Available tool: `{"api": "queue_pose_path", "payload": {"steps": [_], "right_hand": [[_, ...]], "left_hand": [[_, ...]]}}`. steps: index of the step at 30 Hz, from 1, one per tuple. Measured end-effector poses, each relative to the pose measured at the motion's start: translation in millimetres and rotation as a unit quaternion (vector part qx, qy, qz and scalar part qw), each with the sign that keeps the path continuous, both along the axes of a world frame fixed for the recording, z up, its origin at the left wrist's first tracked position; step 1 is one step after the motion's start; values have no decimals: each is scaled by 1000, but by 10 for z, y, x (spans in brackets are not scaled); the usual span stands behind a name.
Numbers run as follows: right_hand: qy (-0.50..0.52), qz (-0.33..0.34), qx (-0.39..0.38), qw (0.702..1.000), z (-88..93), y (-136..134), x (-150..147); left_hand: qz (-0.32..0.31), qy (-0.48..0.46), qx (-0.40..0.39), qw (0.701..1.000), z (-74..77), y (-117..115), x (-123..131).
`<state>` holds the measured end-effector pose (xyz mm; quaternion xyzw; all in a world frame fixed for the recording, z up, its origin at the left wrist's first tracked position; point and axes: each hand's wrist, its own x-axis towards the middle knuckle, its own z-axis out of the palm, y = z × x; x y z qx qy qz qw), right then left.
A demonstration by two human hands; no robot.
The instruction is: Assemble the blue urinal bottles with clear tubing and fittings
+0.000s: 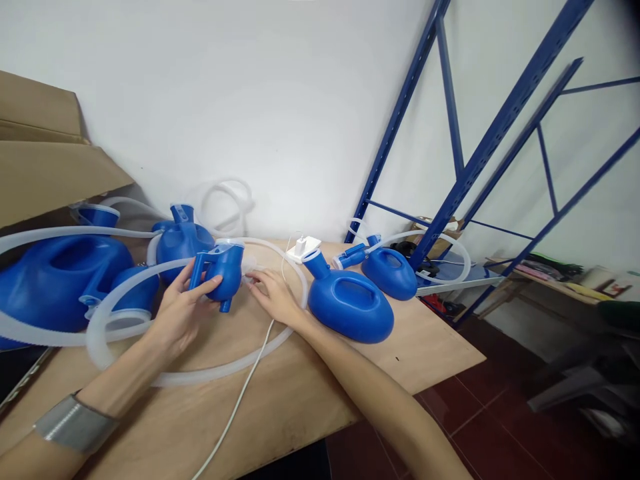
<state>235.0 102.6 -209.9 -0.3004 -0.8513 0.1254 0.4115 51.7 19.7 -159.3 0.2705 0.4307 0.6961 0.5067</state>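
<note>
My left hand (177, 313) grips a blue plastic urinal funnel (227, 272) by its handle and body, just above the table. The funnel has a pale rim on top and a short spout pointing down. A clear hose (173, 267) runs beside its handle and loops round on the table. My right hand (275, 297) is closed at the fingertips, close to the funnel's right side. Something small and translucent lies at those fingertips, too unclear to name. To the right of that hand a blue urinal bottle (350, 308) lies on its side, its neck pointing up to the left.
More blue bottles (65, 277) and hoses crowd the left, beside an open cardboard box (55, 160). Another blue bottle (390, 273) lies at the right, near a blue metal rack (450, 193). A white charger (301, 246) and cable (245, 397) rest on the wooden table (300, 407).
</note>
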Motion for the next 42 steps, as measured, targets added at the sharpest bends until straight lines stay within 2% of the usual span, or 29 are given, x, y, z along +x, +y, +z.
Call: {"api": "queue_pose_path", "payload": {"steps": [5,10,15,19,22,29,32,34,38,40,42], "right_hand": [[31,-8,21,999,56,-115,24],[116,11,-28,993,-2,-134,-3],[270,82,-163,946,71,-148,-33],[320,153,-251,901,173,-180,-12],[331,175,-274,886,200,-179,-7],[334,124,-277,892,282,-192,-22],[346,116,-204,908,368,-240,-13],[363,124,-163,909,404,-261,-13],[384,121,-161,901,423,-262,15],[337,97,-128,928,437,-263,74],[240,63,-61,967,459,-265,159]], "left_hand": [[-64,2,-11,998,2,-16,21],[-121,60,-18,991,-56,-24,-10],[-180,73,-5,981,-88,-61,-5],[-167,41,-16,985,-36,-111,17],[-149,12,-27,988,1,-133,1],[-150,-54,-34,987,50,-127,-20],[-117,-79,-24,990,125,-127,-3],[-82,-90,-23,992,179,-125,-13],[-46,-86,-19,995,239,-108,-88],[-44,-74,-10,996,240,-100,-128],[-40,-66,1,997,230,-95,-155]]}}
